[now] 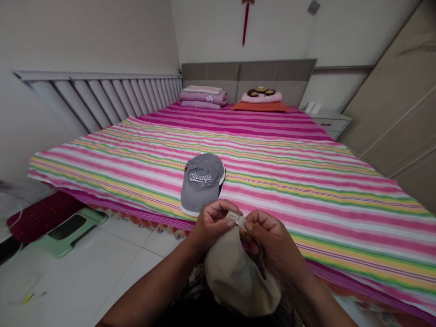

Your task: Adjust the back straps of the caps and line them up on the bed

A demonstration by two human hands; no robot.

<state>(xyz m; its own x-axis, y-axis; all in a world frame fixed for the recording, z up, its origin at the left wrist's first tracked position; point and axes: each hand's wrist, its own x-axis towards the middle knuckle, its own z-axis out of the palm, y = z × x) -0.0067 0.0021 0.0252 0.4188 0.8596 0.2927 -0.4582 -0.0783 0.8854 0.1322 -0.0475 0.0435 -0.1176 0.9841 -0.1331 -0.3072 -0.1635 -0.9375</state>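
A beige cap (235,272) hangs in front of me, held by both hands. My left hand (213,222) pinches its back strap with a small metal buckle (234,216). My right hand (272,245) grips the strap's other end, fingers closed. A grey cap (201,181) with white lettering lies on the striped bed (306,181) just beyond my hands, near the bed's front edge.
Folded purple bedding (203,97) and an orange pillow (260,106) lie at the headboard. A slatted rail (112,95) runs along the left wall. A green stool (70,229) and a red mat (41,213) are on the tiled floor. A wardrobe (398,104) stands right.
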